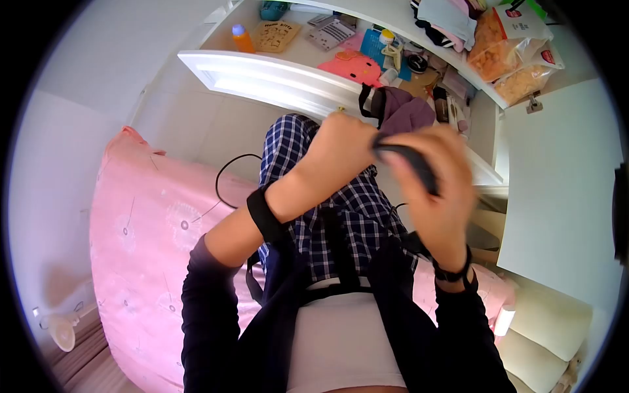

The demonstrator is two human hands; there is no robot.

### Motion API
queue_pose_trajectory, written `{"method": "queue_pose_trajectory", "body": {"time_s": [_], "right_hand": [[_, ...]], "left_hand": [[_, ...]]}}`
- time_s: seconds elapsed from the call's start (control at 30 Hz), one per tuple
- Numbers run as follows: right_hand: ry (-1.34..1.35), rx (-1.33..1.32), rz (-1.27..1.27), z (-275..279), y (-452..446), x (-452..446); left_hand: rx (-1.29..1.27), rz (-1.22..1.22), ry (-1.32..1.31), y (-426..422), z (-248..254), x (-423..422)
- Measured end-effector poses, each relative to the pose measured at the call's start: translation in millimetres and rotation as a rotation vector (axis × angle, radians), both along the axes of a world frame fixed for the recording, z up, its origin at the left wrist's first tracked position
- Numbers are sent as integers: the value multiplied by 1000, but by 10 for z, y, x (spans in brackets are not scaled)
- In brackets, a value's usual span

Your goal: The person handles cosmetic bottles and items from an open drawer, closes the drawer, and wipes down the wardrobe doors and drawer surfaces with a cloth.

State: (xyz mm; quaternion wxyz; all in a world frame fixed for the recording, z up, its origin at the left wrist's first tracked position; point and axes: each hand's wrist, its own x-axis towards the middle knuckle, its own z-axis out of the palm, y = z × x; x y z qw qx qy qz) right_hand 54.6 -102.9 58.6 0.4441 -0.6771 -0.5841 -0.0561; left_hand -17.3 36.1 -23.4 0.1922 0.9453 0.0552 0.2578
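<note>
Cluttered drawer (262, 84) behind right fingers (452, 157)

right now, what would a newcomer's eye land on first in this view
Probably the blurred right hand, right of centre, holding a curved black object close to the left hand. Next, the cluttered, open white drawer at the top, a purple cloth at its front edge. Then the pink dandelion-print bed cover, spread on the left.

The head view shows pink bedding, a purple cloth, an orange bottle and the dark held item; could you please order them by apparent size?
1. Pink bedding
2. Purple cloth and dark held item: unsure, the item being blurred and partly covered
3. Orange bottle
</note>
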Motion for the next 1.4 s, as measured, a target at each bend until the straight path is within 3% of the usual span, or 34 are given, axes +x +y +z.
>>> {"method": "queue_pose_trajectory", "body": {"time_s": [0.03, 0.07, 0.13, 0.17, 0.2, 0.23, 0.3, 0.37, 0.43, 0.53, 0.63, 0.67, 0.77, 0.8, 0.93, 1.07, 1.1, 1.17, 1.2, 1.27, 1.3, 1.33, 1.4], "right_hand": [[-18, 23, -10, 45, 1, -9], [-37, 46, -21, 90, 2, -18], [-306, 13, -19, 60, 58, -83], [-123, -7, 32, -226, 183, -172], [-231, -69, -15, -224, 166, -210], [-350, -125, -51, -216, 169, -199], [-305, -91, -9, -120, 194, -87], [-243, -68, -26, 104, 114, -83], [-247, -4, -62, 201, 75, -143], [-255, -82, 27, -165, 231, -250], [-258, -116, 57, -41, 221, -124], [-211, -133, 70, 48, 165, -105], [-284, 17, -17, 239, 124, -117], [-261, 42, -51, 163, 149, -146], [-253, -23, 2, -222, 233, -294], [-115, -40, 128, -227, 166, -242], [-95, -24, 175, -183, 172, -183], [-1, 71, 55, -7, 147, -151], [36, 122, 4, 55, 151, -145], [-191, 171, -12, 12, 225, -133], [-328, -11, 7, -62, 257, -229], [-343, 46, -10, -197, 289, -298], [-323, 80, 0, -307, 303, -306]], "left_hand": [[285, 75, 110, 34, 101, -8], [315, 112, 204, 13, 156, -3], [-127, -21, -116, -12, 95, 9], [-351, -97, -274, -28, 76, 5], [-734, -220, -225, -19, 142, -64], [-637, -212, -259, -1, 90, -34], [-457, -193, -299, 30, -103, -25], [-278, -64, -57, 77, 139, -63], [129, 10, 137, 95, 215, -61], [-466, -196, -254, 85, 206, -101], [-107, -136, -123, 119, 200, -114], [-386, -177, -170, 97, 214, -150], [31, 5, 120, 147, 158, -78], [-428, -79, -19, 101, 277, -140], [-92, -235, -70, 192, 321, -125], [-14, -112, 82, 128, 303, -134], [10, -63, 7, 142, 267, -108], [53, 39, -141, 169, 147, -52], [233, 137, -84, 160, 170, -49], [-132, -52, -257, 159, 254, -112], [-314, -150, -341, 156, 336, -134], [19, -87, -212, 167, 404, -118], [161, 41, -39, 142, 327, -108]]}}
